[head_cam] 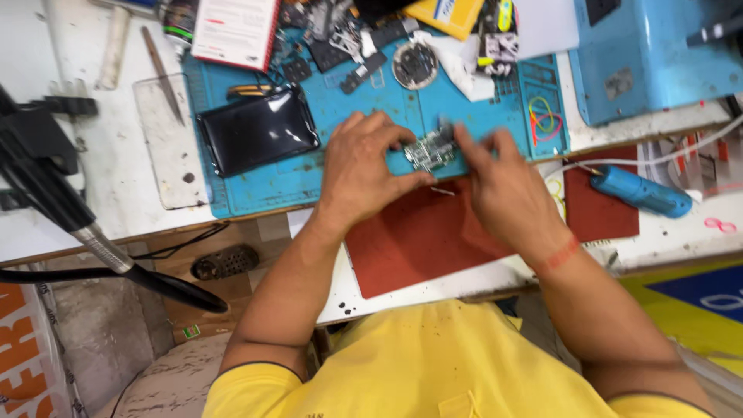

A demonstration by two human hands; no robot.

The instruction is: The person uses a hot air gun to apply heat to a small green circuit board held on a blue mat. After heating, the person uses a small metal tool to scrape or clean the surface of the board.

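Both hands pinched a small circuit board (430,149) between them, the left hand (364,166) gripping its near-left edge, the right hand (499,182) closed on its right side, perhaps with a tool, blurred. Beneath the grip lay a blue work mat (325,178); just left of it, a black phone screen (258,129); toward the person, a red pad (418,240).

The person wears a bright yellow short-sleeved shirt with a thin dark trim along the sleeve edges and a stitched pocket or placket on the chest. Both forearms are bare below the sleeves. The left hand (362,164) carries no ornament, while a red thread band circles the wrist of the right hand (503,186).
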